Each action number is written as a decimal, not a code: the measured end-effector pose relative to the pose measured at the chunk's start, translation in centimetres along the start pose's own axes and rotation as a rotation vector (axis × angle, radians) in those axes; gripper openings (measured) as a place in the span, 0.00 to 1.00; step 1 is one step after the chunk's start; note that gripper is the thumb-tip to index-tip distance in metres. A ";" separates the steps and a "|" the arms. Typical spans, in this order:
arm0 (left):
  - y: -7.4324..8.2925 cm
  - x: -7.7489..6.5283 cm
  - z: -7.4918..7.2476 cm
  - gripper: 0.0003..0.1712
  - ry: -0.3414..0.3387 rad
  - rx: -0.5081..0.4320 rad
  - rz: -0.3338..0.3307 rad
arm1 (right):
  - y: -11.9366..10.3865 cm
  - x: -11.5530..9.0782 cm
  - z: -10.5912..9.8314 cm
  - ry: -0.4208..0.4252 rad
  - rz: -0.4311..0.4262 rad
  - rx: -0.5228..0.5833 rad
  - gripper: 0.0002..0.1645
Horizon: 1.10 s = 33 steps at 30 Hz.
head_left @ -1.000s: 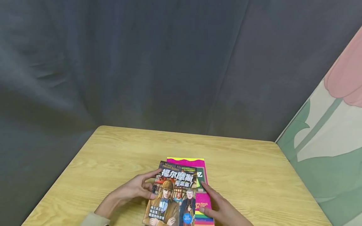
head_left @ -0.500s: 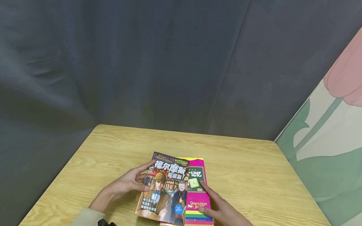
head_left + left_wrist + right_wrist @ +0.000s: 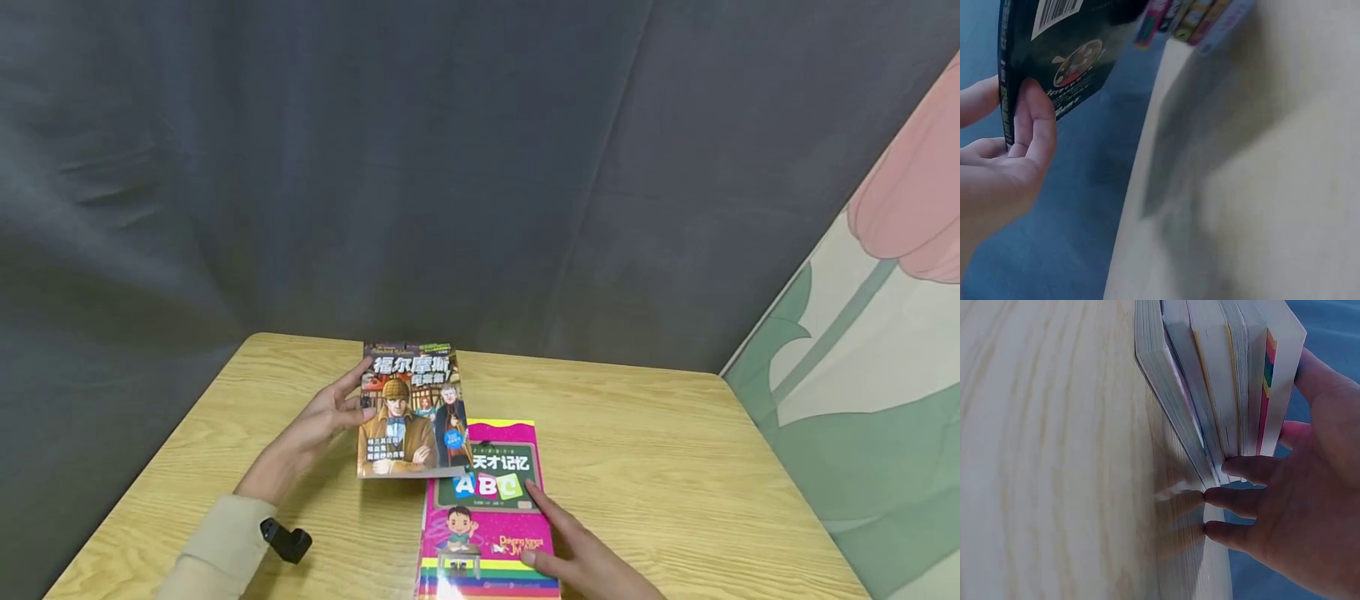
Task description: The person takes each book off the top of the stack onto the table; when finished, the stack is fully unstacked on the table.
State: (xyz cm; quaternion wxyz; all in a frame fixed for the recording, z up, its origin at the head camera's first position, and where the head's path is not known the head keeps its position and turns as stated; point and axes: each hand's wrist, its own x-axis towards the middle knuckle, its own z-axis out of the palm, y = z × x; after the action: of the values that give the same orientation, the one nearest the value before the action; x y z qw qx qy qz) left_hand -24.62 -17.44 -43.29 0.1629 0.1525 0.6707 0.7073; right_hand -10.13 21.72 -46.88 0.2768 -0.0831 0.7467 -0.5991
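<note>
My left hand (image 3: pixel 318 421) grips the left edge of a paperback book (image 3: pixel 411 408) with a detective in a checked cap on its cover. The left wrist view shows that book's dark back (image 3: pixel 1088 28), with fingers beneath and thumb on the other side. It is raised above the table, its lower edge overlapping a pink ABC book (image 3: pixel 487 521) in the head view. That pink book tops a stack of several books (image 3: pixel 1219 387). My right hand (image 3: pixel 581 546) rests along the stack's right side, fingers extended, fingertips touching the books' edges and the tabletop.
A wood-grain table (image 3: pixel 660 467) lies beneath everything. Dark grey curtain (image 3: pixel 420 167) hangs behind it, and a flower-patterned cloth (image 3: pixel 885 350) is at the right. A small black device (image 3: pixel 287 542) sits at my left wrist.
My left hand has lifted the detective book off the stack and carried it left and away from me, uncovering the pink ABC book. My right hand has stayed at the stack's side.
</note>
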 end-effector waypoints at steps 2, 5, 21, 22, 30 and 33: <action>0.5 0.7 -0.7 0.49 0.026 0.018 0.011 | 0.0 -0.1 -0.1 0.001 0.007 0.008 0.44; 1.0 1.8 -1.9 0.47 0.070 0.040 -0.004 | -0.1 -0.2 -0.1 -0.006 0.019 0.033 0.43; -1.3 5.8 -8.6 0.42 0.118 0.304 -0.187 | -0.2 0.1 0.0 -0.042 -0.015 0.053 0.43; -1.6 6.0 -8.8 0.41 0.120 0.353 -0.184 | -0.1 0.0 0.1 -0.039 -0.022 0.035 0.43; -3.5 6.4 -9.5 0.31 0.171 0.678 -0.109 | -0.1 0.2 0.5 -0.036 -0.061 -0.106 0.43; -3.6 6.3 -9.3 0.30 0.201 0.791 -0.062 | -0.4 0.4 0.5 -0.038 -0.063 -0.098 0.43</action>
State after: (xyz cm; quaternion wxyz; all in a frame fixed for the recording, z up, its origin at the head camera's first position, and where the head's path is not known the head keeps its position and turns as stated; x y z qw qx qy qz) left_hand -34.22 -22.89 -47.40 0.0465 0.1135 0.9079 0.4008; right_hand -10.31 21.01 -46.70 0.2676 -0.1314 0.7667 -0.5686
